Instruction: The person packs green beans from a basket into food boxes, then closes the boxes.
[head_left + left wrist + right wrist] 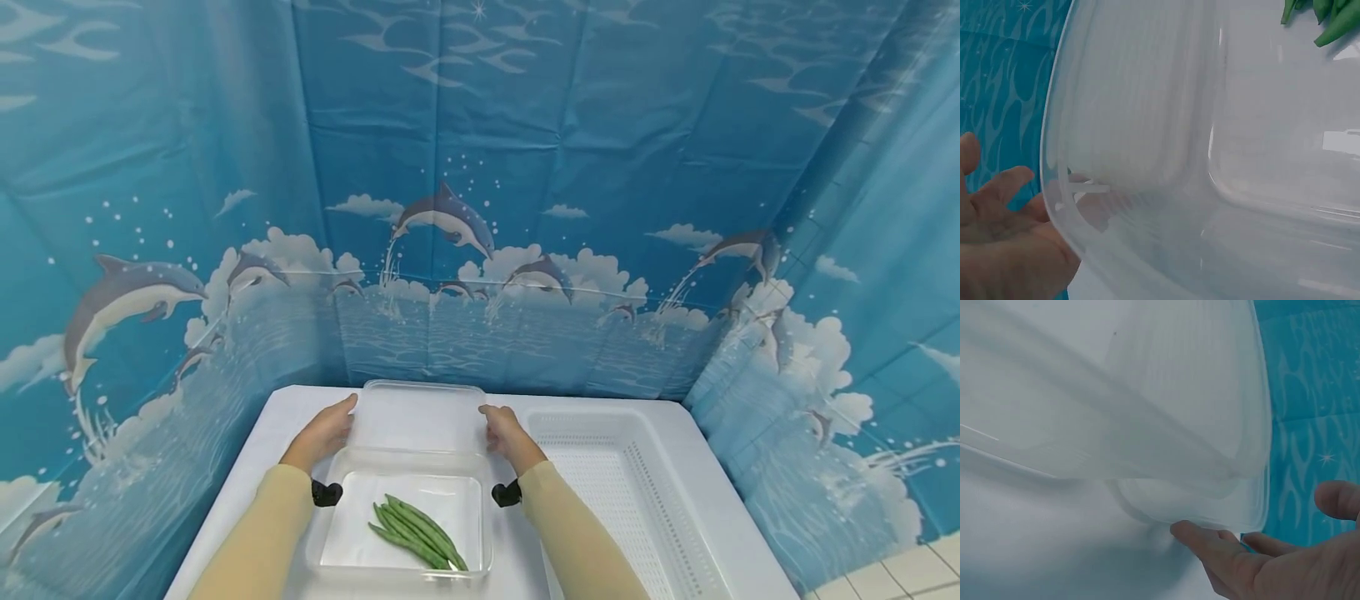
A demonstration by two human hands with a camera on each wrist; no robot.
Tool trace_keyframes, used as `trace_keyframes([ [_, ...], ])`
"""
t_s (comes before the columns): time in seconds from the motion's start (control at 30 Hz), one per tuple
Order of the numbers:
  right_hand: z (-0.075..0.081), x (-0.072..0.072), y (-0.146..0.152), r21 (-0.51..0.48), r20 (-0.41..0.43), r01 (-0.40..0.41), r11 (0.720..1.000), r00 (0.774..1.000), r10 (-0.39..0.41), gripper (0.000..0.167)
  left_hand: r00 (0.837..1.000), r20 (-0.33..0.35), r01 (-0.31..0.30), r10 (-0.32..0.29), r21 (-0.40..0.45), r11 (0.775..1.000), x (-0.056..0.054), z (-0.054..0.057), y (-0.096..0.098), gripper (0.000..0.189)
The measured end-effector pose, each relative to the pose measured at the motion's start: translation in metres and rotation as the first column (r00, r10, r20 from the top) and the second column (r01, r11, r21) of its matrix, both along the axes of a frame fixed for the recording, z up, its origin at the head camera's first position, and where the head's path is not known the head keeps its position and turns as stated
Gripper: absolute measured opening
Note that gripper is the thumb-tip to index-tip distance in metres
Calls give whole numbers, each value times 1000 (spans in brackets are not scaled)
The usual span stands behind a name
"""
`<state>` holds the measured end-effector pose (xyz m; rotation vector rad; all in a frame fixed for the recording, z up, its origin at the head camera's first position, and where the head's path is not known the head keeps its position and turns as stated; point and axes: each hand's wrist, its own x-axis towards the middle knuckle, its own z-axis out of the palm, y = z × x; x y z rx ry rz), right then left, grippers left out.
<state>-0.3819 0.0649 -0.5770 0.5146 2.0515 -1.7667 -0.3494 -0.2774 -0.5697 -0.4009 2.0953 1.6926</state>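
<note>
A clear plastic container (351, 521) stands at the front of the white table, with several green beans (416, 533) lying on its bottom. Flat behind it is its clear lid (417, 417). My left hand (322, 433) is at the lid's left edge; in the left wrist view its fingers partly show through the clear plastic, with the thumb spread away. At the lid's right edge is my right hand (512, 437). The right wrist view shows those fingertips (1186, 532) right at the lid's rim, extended, with the thumb held apart.
A white perforated basket (678, 517) stands to the right of the container, partly covered by my right sleeve. A blue curtain (495, 342) with dolphins hangs behind and beside the white table (247, 475).
</note>
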Motion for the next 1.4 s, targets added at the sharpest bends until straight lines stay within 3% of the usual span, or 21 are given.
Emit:
trace_keyframes([
  [0.03, 10, 7, -2, 5, -19, 23, 1000, 1000, -23, 74, 1000, -20, -6, 6, -5, 1000, 1, 3, 1, 81],
  [0.17, 25, 12, 3, 6, -137, 9, 1000, 990, -8, 67, 993, -108, -53, 49, -38, 998, 7, 21, 1, 77],
  [0.27, 40, 17, 10, 11, -226, -9, 1000, 974, 12, 59, 981, -160, -120, 110, -56, 991, 13, 38, 2, 76],
  [0.4, 61, 26, 21, 11, -310, 6, 1000, 951, -2, 48, 962, -237, -166, 137, -107, 980, 24, 62, 6, 71],
  [0.57, 80, 42, 35, 35, -394, 50, 998, 919, -32, 37, 940, -327, -165, 100, -175, 971, 43, 86, 13, 63],
  [0.67, 87, 54, 45, 47, -424, 67, 997, 905, -41, 33, 932, -357, -147, 60, -222, 964, 57, 94, 18, 62],
  [0.77, 93, 66, 54, 53, -444, 64, 997, 896, -34, 31, 927, -376, -127, 21, -261, 957, 70, 100, 22, 61],
  [1.0, 96, 90, 72, 47, -435, -5, 999, 900, 25, 35, 921, -390, -100, -18, -279, 955, 96, 105, 23, 55],
  [1.1, 97, 94, 81, 52, -434, -44, 998, 899, 62, 37, 914, -401, -70, -63, -308, 949, 100, 105, 20, 60],
  [1.3, 102, 93, 91, -21, -417, -157, 987, 899, 134, 37, 898, -426, 10, -112, -234, 972, 104, 107, 13, 92],
  [1.4, 104, 92, 90, -25, -425, -193, 981, 890, 164, 45, 872, -463, 32, -160, -273, 962, 105, 107, 14, 89],
])
